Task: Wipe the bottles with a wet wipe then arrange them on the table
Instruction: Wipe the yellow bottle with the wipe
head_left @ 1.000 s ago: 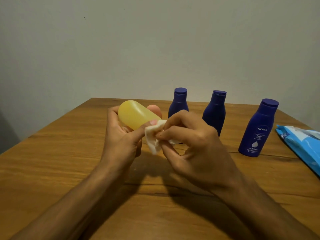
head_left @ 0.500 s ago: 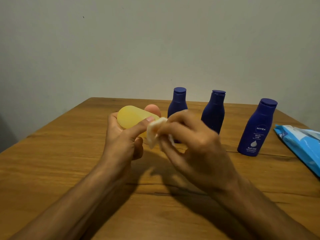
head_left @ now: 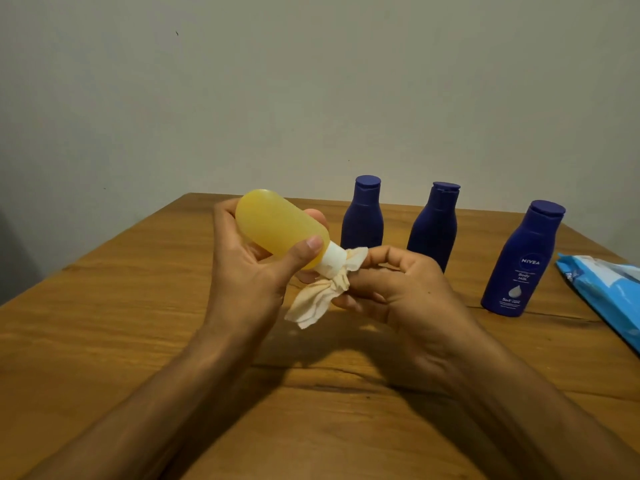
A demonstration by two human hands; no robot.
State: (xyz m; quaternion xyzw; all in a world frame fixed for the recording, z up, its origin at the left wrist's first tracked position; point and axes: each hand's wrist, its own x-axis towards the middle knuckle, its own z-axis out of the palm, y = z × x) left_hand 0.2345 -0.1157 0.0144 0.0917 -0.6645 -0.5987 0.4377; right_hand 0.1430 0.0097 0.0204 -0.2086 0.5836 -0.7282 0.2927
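Now, left hand (head_left: 249,271): I see it wrapped round the translucent yellow plastic bottle (head_left: 277,226), centre frame, white cap (head_left: 332,259) tilted lower right.
Right hand (head_left: 405,292): pinching the crumpled white wet wipe (head_left: 318,299) against that cap.
Right half: three dark blue plastic bottles (head_left: 434,230) upright on the wooden table (head_left: 104,341).

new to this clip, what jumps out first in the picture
A yellow bottle is held tilted, cap down, above the middle of the table by the left grip. The right grip pinches a crumpled wipe against its white cap. Beyond them three blue bottles stand upright, with a blue wipe pack at the right edge.
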